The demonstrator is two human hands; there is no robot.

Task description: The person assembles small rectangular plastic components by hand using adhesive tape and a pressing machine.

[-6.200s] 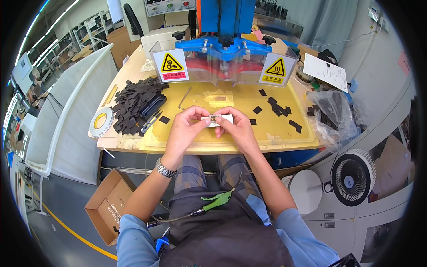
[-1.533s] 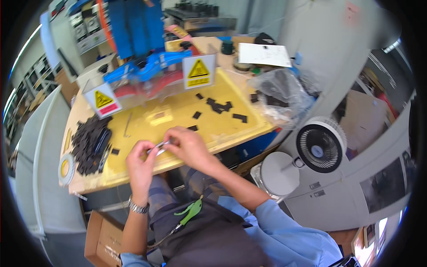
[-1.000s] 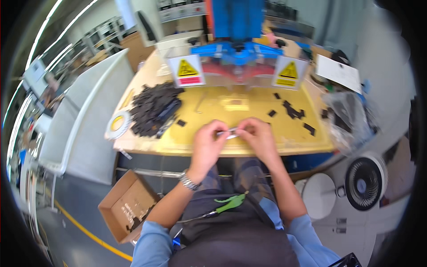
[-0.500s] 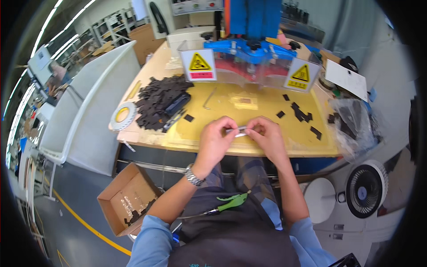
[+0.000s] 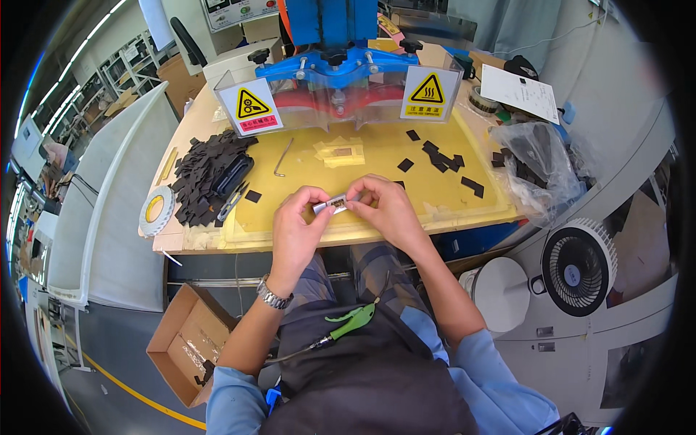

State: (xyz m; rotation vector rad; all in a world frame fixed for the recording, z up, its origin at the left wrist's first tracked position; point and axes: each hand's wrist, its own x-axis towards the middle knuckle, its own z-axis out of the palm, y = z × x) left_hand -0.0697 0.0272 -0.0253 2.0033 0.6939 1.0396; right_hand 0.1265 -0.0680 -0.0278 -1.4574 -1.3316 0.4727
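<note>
Over the front edge of the yellow mat, both hands pinch a small silvery block with a dark slot in its middle. My left hand, below a metal-band watch, grips its left end, and my right hand has the right end between thumb and fingers. The fingertips partly hide the block. Beyond them a small yellow taped patch lies on the mat under a blue press. Loose black rectangular pieces lie to the right, and one black piece to the left.
At left are a heap of black pieces, a dark case, a tape roll and a bent metal rod. At right are a plastic bag and a fan. A green air gun rests on my lap; a cardboard box stands lower left.
The view has shifted, so the bench appears further left. The block is now turned so its slotted face shows between my fingers. Both hands have kept their grip on it.
</note>
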